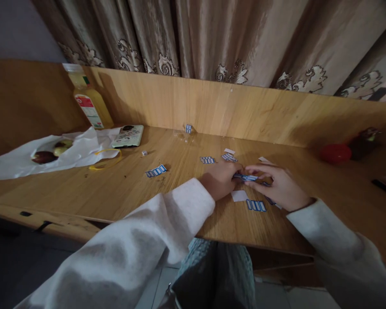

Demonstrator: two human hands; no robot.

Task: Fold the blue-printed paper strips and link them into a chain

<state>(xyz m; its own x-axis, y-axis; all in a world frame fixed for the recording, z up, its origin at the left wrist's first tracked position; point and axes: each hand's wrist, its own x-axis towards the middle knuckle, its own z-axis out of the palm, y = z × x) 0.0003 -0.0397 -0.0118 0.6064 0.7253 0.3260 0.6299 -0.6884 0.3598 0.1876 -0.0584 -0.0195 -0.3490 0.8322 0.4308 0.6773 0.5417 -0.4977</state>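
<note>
Between my two hands is a paper cutout (247,177) printed with blue-edged white panels. My left hand (221,178) has its fingers closed on the cutout's left end. On the other side, my right hand (281,183) pinches its right end between thumb and fingers. A similar cutout (256,205) lies just below my hands, next to a plain white paper piece (239,196). Above my left hand are two more, one flat cutout (207,160) and another (229,157). Part of a further piece is hidden under my right hand.
Farther left lie another cutout (156,171), a small white cube (144,152) and a yellow band (107,162). White paper (13,163) with fruit, a patterned box (128,136) and a bottle (91,105) stand left. A small folded piece (188,128) sits near the back board; a red object (335,153) is right.
</note>
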